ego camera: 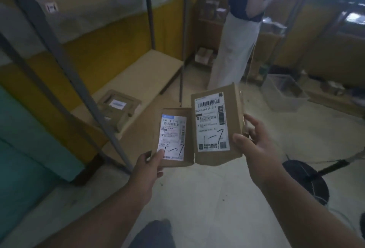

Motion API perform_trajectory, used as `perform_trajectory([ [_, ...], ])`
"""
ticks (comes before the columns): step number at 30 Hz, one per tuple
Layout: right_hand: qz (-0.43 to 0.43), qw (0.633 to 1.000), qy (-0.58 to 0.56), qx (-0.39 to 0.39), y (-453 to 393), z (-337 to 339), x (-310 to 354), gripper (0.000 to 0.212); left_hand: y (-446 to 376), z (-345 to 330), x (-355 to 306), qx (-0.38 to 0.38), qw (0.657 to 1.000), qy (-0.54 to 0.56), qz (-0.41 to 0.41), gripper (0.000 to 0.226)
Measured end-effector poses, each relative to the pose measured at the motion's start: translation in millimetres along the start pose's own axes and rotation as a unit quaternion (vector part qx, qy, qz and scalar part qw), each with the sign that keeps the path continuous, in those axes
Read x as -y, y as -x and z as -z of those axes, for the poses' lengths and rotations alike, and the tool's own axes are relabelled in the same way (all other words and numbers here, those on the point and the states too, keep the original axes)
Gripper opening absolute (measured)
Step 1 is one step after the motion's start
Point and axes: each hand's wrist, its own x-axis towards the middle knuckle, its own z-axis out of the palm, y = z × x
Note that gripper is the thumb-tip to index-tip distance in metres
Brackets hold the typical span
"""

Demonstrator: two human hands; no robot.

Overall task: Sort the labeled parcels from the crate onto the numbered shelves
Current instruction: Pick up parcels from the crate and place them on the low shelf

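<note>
I hold two brown cardboard parcels side by side in front of me, labels facing up. My left hand [151, 165] grips the smaller parcel [188, 123] by its lower left corner, thumb on its white label. My right hand [254, 141] grips the larger parcel [236, 109] along its right edge. Both white labels carry barcodes and a handwritten "1-7". Just beyond them to the left stands a metal shelf rack with a low wooden shelf [150, 70], where another labeled parcel [118, 107] lies. A clear plastic crate [284, 91] sits on the floor at the right.
A person in a dark top and white trousers [237, 36] stands ahead by further shelves. A black round object [308, 180] lies on the floor at the right. The rack's grey uprights [59, 50] slant across the left. A higher shelf [94, 10] runs above.
</note>
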Motion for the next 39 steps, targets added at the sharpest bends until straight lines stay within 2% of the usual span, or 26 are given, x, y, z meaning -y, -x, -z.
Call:
perform_trajectory([
  [6, -0.026, 0.998, -0.01, 0.051, -141.0, -17.5, -15.1, 0.082, -115.2, -30.1, -43.9, -0.045, 0.998, 0.046, 0.028, 0.05],
  [13, -0.05, 0.991, -0.039, 0.12, -277.2, -19.5, -3.0, 0.078, -204.6, -81.2, -112.8, -0.072, 0.994, 0.083, 0.012, 0.047],
  [17, -0.049, 0.984, -0.028, 0.172, -356.0, -26.0, -11.3, 0.091, -244.9, -108.3, -122.1, -0.121, 0.986, 0.117, 0.009, 0.047],
  [19, -0.052, 0.976, -0.022, 0.209, -398.9, -29.8, -18.2, 0.083, -261.0, -121.9, -125.6, -0.155, 0.976, 0.153, 0.012, 0.045],
  [23, -0.07, 0.953, -0.025, 0.292, -481.2, -42.8, -24.6, 0.049, -283.1, -145.6, -141.5, -0.234, 0.944, 0.232, 0.014, 0.032],
  [30, -0.111, 0.889, -0.046, 0.443, -566.6, -107.7, -30.8, 0.047, -308.9, -149.3, -167.4, -0.349, 0.886, 0.305, 0.01, 0.027],
  [33, -0.131, 0.885, -0.042, 0.444, -580.5, -136.3, -36.2, 0.041, -330.6, -136.2, -164.8, -0.39, 0.871, 0.298, 0.016, 0.032],
  [37, -0.146, 0.889, -0.018, 0.434, -600.8, -166.2, -35.2, 0.04, -372.0, -117.5, -181.7, -0.413, 0.863, 0.288, 0.035, 0.019],
  [39, -0.149, 0.887, -0.004, 0.437, -613.7, -175.5, -31.2, 0.041, -388.1, -110.9, -187.3, -0.423, 0.863, 0.272, 0.042, 0.02],
])
